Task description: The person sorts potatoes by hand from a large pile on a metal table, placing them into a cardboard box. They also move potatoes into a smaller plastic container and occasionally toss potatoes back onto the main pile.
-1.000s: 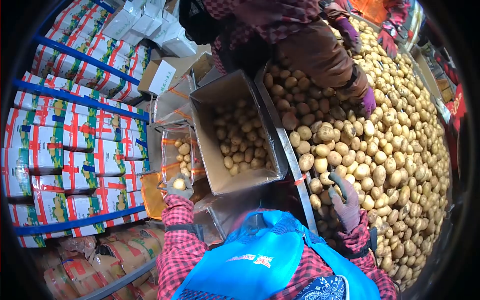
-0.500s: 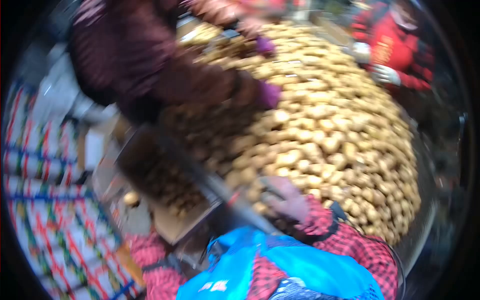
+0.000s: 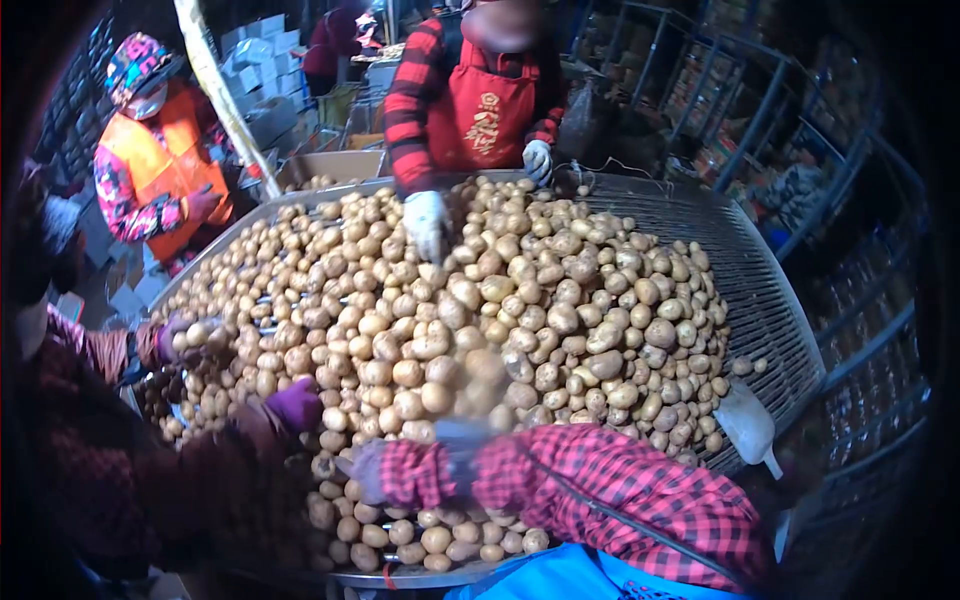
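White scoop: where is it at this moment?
In the head view, the white scoop lies at lower right, beside the right-hand edge of the potatoes, just below the bare slats.

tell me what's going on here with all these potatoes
People stand around a slatted table heaped with potatoes. The wearer's right hand is at the near side of the heap; whether it grips a potato is unclear. The left hand is out of view. Across the table, a person in a red apron has one white-gloved hand at the potatoes. A purple-gloved hand is there too.
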### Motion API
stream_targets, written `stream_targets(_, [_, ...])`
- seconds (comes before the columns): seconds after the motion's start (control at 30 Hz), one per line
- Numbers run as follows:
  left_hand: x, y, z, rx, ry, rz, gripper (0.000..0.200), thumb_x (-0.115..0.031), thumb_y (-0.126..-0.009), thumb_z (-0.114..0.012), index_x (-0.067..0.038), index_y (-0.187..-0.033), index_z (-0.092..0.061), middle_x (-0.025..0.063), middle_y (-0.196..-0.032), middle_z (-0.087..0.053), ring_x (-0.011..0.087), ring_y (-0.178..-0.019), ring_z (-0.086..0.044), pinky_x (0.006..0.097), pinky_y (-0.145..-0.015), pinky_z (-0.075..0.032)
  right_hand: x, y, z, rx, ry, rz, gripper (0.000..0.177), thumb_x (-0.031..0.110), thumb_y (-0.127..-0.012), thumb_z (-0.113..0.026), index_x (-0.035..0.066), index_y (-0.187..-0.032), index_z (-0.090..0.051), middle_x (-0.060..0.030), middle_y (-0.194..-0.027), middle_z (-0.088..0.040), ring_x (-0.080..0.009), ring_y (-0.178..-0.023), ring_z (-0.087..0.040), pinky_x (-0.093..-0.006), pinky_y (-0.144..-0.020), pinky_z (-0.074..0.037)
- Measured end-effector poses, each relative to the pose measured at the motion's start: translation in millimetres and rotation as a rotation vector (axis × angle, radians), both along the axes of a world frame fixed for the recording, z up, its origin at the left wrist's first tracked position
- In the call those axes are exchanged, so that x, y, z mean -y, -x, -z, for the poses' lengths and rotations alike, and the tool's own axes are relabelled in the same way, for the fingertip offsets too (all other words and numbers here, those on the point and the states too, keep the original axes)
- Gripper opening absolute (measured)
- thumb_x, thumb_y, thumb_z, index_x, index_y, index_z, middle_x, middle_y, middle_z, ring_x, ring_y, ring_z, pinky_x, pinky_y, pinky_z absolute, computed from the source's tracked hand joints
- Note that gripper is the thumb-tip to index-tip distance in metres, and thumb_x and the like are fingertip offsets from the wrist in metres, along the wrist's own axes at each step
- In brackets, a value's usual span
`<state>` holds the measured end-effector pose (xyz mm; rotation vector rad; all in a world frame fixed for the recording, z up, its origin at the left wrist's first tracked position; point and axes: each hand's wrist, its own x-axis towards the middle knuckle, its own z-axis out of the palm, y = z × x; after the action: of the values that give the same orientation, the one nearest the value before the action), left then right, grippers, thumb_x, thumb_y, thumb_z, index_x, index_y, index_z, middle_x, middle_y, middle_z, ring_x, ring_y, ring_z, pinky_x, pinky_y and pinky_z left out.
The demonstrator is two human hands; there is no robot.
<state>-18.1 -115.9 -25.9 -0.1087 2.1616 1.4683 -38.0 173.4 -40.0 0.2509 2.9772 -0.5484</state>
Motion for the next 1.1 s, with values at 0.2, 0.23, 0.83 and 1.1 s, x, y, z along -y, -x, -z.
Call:
stream_targets(0.2, [-26.1, 35.7, -11.4, -0.108, -0.114, 0.08, 0.063, -0.011, -0.086, -0.058, -0.003, -0.141, -0.028, 0.0109, -0.106, -0.055, 0.0195, -0.093, -0.051, 0.0306, -0.081, -0.041, -29.9, 31.4, -14.0, 0.166, 0.421, -0.046, 0.093, 0.038, -0.072, -0.078, 0.0, -0.142, -0.031, -0.0226, -0.107, -0.064, -0.0353, -0.094, -0.063, -0.0433, -0.078, -0.05])
stream_targets(0.23, [-30.9, 41.5, -13.7, -0.123, -0.144, 0.102, 0.067, -0.009, -0.084, -0.059, -0.004, -0.142, -0.025, 0.0096, -0.102, -0.055, 0.0183, -0.09, -0.051, 0.03, -0.078, -0.042, -39.2, 26.0, -11.0, 0.168, 0.663, -0.095, 0.113, 0.04, -0.068, -0.08, 0.004, -0.15, -0.011, -0.025, -0.118, -0.06, -0.0353, -0.102, -0.061, -0.0428, -0.087, -0.047])
stream_targets(0.83, [-235.5, -17.1, -45.4, 0.083, -0.593, 0.969, 0.11, -0.003, -0.075, -0.076, -0.01, -0.151, 0.002, -0.0039, -0.059, -0.049, 0.0044, -0.05, -0.046, 0.021, -0.045, -0.038, -101.1, -232.1, -106.0, -0.214, 1.193, 0.476, 0.116, 0.002, -0.071, -0.079, 0.01, -0.152, 0.004, -0.0011, -0.077, -0.056, -0.0074, -0.068, -0.053, -0.0219, -0.061, -0.047])
stream_targets(1.1, [-270.0, -21.9, -30.4, 0.011, -0.639, 0.97, 0.106, 0.005, -0.074, -0.071, -0.013, -0.152, -0.002, -0.0036, -0.061, -0.051, 0.0049, -0.05, -0.047, 0.0207, -0.047, -0.04, -142.1, -250.3, -109.9, -0.158, 1.107, 0.5, 0.118, 0.01, -0.068, -0.084, 0.008, -0.151, -0.001, -0.0018, -0.078, -0.057, -0.0086, -0.07, -0.054, -0.0235, -0.064, -0.046])
